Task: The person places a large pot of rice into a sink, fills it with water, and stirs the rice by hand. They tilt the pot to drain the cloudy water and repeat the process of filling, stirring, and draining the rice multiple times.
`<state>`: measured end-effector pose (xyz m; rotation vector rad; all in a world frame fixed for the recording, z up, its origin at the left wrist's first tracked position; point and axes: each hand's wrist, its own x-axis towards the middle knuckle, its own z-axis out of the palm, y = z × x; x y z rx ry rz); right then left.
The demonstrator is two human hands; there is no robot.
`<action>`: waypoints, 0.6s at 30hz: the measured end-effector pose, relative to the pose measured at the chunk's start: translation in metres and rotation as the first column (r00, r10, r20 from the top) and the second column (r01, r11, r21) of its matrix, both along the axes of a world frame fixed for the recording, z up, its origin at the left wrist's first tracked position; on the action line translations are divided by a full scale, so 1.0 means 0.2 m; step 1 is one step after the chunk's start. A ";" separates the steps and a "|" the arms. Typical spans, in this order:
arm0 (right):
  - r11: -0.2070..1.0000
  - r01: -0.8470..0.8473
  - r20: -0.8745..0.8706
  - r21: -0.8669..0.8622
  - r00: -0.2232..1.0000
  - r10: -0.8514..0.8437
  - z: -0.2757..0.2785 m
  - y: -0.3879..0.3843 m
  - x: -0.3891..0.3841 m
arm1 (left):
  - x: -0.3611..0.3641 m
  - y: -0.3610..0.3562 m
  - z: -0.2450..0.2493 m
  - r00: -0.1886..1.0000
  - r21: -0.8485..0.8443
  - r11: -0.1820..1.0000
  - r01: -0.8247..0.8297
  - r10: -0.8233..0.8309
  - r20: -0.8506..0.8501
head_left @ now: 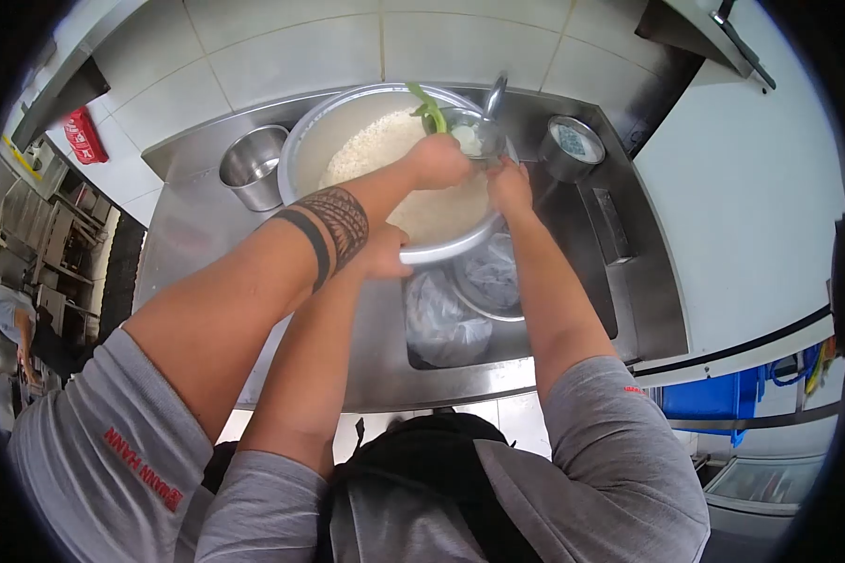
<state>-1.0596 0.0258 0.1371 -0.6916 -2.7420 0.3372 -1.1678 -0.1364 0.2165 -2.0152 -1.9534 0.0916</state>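
A large metal basin [299, 150] holds white rice grains [371, 150] in cloudy water and stands over the sink. My left hand [383, 251] is closed round its near rim. My right hand [512, 188] is closed at the right rim, close to a small metal bowl [474, 131] with something white in it; its fingertips are partly hidden. Another person's tattooed arm [333, 225] crosses over my left arm. That person's hand [438, 161] is over the basin, beside a green strip [427, 105] whose kind I cannot make out.
A metal pot [255, 169] stands left of the basin, and another metal container [573, 148] with whitish contents stands right. Clear plastic bags [446, 324] lie in the sink below. A metal tap [495, 96] rises behind. At far left, another person [14, 324] is visible.
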 end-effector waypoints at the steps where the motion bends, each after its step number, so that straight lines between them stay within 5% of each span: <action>1: 1.000 -0.005 -0.002 0.001 1.000 0.005 0.01 -0.01 0.00 | 0.00 0.01 -0.01 1.000 0.001 1.000 -0.005 0.005 -0.002; 3: 0.951 0.139 -0.063 -0.276 0.985 -0.162 0.07 -0.07 0.02 | 0.01 0.04 -0.04 0.999 0.004 0.999 -0.042 0.042 -0.014; 13: 0.981 0.078 -0.055 -0.179 0.995 -0.089 0.06 -0.04 -0.01 | 0.05 -0.02 -0.03 0.990 -0.015 0.994 -0.107 0.105 -0.095; 14: 0.986 0.057 -0.085 -0.155 0.994 -0.071 0.03 -0.02 -0.02 | 0.12 -0.08 0.06 0.902 0.043 0.938 -0.343 0.316 0.293; 15: 0.991 0.036 -0.113 -0.130 0.992 -0.051 0.03 -0.03 -0.01 | 0.14 -0.12 0.09 0.638 0.006 0.826 -0.564 0.430 0.639; 17: 0.998 0.005 -0.040 -0.070 0.999 -0.008 0.10 -0.04 0.00 | -0.02 -0.21 0.01 0.866 0.028 0.891 -0.454 0.433 0.248; 18: 1.000 -0.020 0.032 -0.009 0.999 0.021 0.13 -0.05 0.00 | -0.04 -0.30 0.03 0.858 0.005 0.885 -0.465 0.450 0.246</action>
